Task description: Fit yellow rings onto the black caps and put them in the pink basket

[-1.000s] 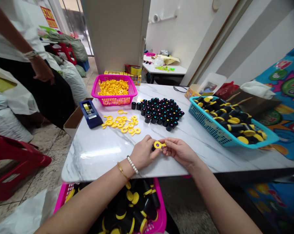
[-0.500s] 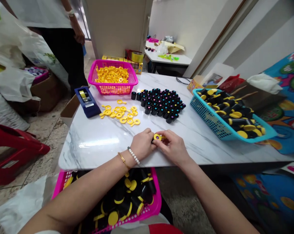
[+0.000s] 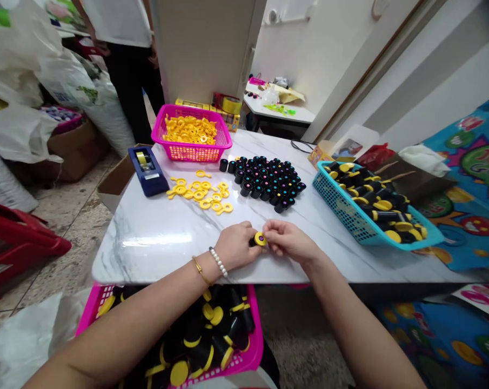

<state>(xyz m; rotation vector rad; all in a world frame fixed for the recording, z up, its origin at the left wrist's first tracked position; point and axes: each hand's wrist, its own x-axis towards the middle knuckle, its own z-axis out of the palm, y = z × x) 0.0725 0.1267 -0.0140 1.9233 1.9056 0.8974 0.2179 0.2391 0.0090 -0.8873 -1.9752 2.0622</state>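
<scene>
My left hand (image 3: 236, 246) is closed around a small black cylinder (image 3: 252, 241). A yellow ring (image 3: 260, 239) sits over the cylinder's end, with a purple dot showing in its middle. The fingers of my right hand (image 3: 290, 240) are pinched at the ring's right edge, and its tab is hidden behind them. Beyond my hands, loose yellow rings with tabs (image 3: 198, 190) lie scattered on the marble-patterned table (image 3: 187, 224). To their right stands a tight group of black cylinders (image 3: 264, 178) with coloured dots on top.
A pink basket (image 3: 187, 153) of yellow rings and a blue tape dispenser (image 3: 152, 181) stand at the back left. The turquoise basket (image 3: 341, 208) at right holds black-and-yellow pieces, as does a pink basket (image 3: 257, 335) below the table edge. A person (image 3: 126, 59) stands behind.
My right fingers have shifted from across the ring to its right edge, so more of the ring shows. The view has tilted slightly, and the person behind appears farther right.
</scene>
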